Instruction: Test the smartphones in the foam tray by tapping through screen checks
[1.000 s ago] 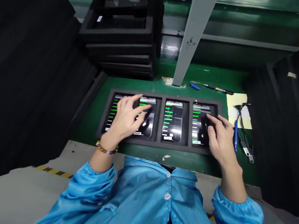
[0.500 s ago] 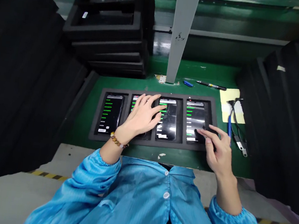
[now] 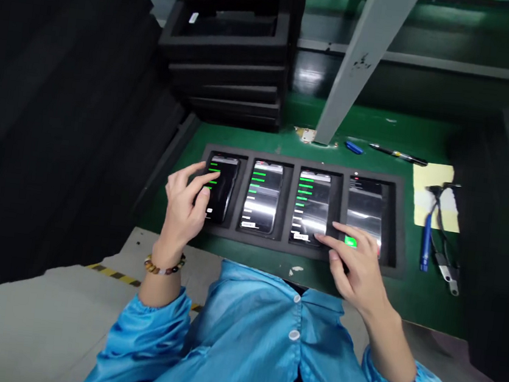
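Observation:
Several smartphones lie face up in the slots of a black foam tray (image 3: pixel 284 231) on the green bench. My left hand (image 3: pixel 186 205) is over the leftmost phone (image 3: pixel 224 197), fingers apart, one fingertip at its screen. The second phone (image 3: pixel 261 201) shows green and white text lines and is untouched. My right hand (image 3: pixel 360 264) reaches over the rightmost phone (image 3: pixel 365 207), its index fingertip at the lower edge of the third phone (image 3: pixel 311 207). The rightmost screen has a green block near its bottom and is partly covered by that hand. Neither hand grips anything.
Stacked black foam trays (image 3: pixel 234 47) stand behind at left. A grey post (image 3: pixel 361 62) rises at the bench's back. A blue pen cap (image 3: pixel 354 147), a black pen (image 3: pixel 399 154), yellow paper (image 3: pixel 435 175), cables (image 3: pixel 443 231) and a blue pen body (image 3: pixel 426 241) lie right. Dark stacks flank both sides.
My left hand has moved from between the second and third phones to the leftmost one. My right hand has shifted from the rightmost phone to the third, and the rightmost screen now looks different.

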A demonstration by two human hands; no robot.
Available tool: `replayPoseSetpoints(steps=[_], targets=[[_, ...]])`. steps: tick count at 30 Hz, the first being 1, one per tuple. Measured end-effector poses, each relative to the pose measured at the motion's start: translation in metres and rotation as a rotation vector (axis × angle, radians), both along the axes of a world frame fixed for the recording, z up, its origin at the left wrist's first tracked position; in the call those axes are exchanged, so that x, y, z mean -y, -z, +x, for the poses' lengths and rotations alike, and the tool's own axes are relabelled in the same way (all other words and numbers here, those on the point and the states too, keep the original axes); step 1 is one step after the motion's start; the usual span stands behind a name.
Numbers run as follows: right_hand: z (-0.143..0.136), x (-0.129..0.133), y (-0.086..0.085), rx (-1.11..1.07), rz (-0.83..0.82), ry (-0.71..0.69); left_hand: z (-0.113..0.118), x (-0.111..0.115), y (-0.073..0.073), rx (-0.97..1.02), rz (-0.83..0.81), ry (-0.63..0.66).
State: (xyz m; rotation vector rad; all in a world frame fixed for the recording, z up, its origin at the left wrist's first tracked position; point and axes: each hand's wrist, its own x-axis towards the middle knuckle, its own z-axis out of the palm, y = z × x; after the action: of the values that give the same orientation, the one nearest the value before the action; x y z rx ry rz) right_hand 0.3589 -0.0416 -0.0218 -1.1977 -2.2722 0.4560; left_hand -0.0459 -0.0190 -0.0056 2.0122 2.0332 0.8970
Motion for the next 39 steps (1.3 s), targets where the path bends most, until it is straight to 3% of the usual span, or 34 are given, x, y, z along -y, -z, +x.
replayPoseSetpoints(steps=[3, 9, 14, 22, 33, 36, 39], targets=[[-0.014, -0.004, -0.002, -0.024, 0.020, -0.026, -0.020, 0.008, 0.015, 0.089, 0.007, -0.048], [-0.072, -0.021, -0.006, -0.027, 0.016, -0.196, -0.043, 0.012, 0.048, 0.504, -0.079, -0.130], [-0.094, -0.027, -0.005, -0.001, -0.022, -0.266, -0.054, 0.016, 0.055, 0.607, -0.113, -0.047], [-0.055, -0.023, -0.006, -0.064, -0.011, -0.090, -0.063, 0.023, 0.054, 0.540, -0.164, 0.095], [0.008, -0.012, -0.004, -0.159, 0.089, 0.347, -0.063, -0.015, 0.068, 0.471, -0.102, -0.081], [0.025, -0.010, -0.002, -0.173, 0.110, 0.438, -0.066, -0.013, 0.064, 0.481, -0.137, -0.065], [0.040, -0.007, 0.000, -0.190, 0.093, 0.528, -0.070, -0.003, 0.054, 0.473, -0.203, 0.041]])
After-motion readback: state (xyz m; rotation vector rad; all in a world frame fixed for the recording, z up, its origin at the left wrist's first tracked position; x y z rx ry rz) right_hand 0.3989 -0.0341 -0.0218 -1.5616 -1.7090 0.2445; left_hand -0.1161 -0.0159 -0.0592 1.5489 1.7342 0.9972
